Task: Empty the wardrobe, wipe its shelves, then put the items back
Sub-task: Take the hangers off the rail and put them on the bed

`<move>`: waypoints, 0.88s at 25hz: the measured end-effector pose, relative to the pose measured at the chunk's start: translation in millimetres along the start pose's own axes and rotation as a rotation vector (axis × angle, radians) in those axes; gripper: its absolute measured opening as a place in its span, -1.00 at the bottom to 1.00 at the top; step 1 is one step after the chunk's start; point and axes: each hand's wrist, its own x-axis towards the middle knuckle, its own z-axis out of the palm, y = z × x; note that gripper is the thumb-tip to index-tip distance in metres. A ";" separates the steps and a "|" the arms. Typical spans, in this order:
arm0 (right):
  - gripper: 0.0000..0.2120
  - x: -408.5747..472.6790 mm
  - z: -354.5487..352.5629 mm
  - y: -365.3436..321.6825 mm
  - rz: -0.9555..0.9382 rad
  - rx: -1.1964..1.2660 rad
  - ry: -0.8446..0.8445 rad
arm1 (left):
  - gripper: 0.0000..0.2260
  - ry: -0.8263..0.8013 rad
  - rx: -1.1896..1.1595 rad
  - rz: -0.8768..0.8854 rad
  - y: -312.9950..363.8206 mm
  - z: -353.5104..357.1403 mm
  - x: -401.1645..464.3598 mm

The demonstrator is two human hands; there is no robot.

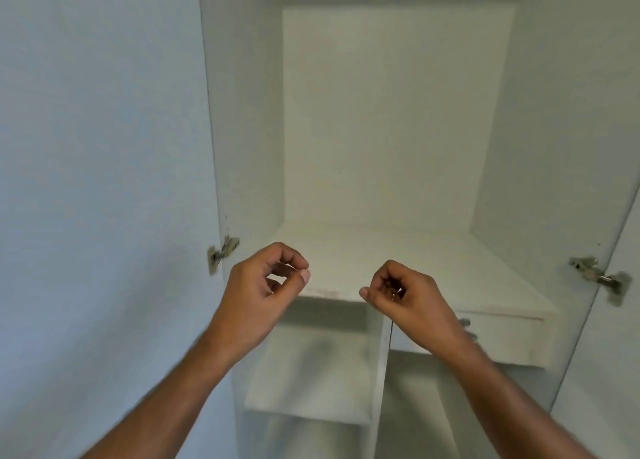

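The white wardrobe [388, 119] stands open in front of me, and its upper compartment holds nothing. A bare white shelf [433, 264] runs across it at hand height. My left hand [263, 285] hovers at the shelf's front left edge with curled fingers that hold nothing. My right hand [405, 296] hovers at the front edge near the middle, fingers likewise curled and holding nothing. Below the shelf a lower shelf [311, 382] shows on the left, also bare.
The left door [104, 181] is swung open, hung on a metal hinge [221, 252]. The right door's hinge [599, 276] sits at the right edge. A drawer front [509, 341] lies under the shelf on the right, beside a vertical divider [381, 372].
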 end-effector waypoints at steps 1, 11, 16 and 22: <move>-0.83 11.8 -6.9 -4.5 -0.008 -0.030 0.019 | -0.91 -0.009 -0.013 0.026 -0.2 3.9 20.4; -0.86 98.4 -115.5 -38.9 -0.096 -0.293 0.232 | -0.92 0.006 -0.112 0.213 37.7 41.4 167.9; -0.85 137.6 -157.6 -62.1 -0.122 -0.375 0.300 | -0.87 -0.016 -0.099 0.294 71.2 56.3 205.2; -0.83 201.2 -211.2 -87.8 -0.064 -0.423 0.363 | -0.89 -0.044 -0.081 0.345 87.9 68.7 251.7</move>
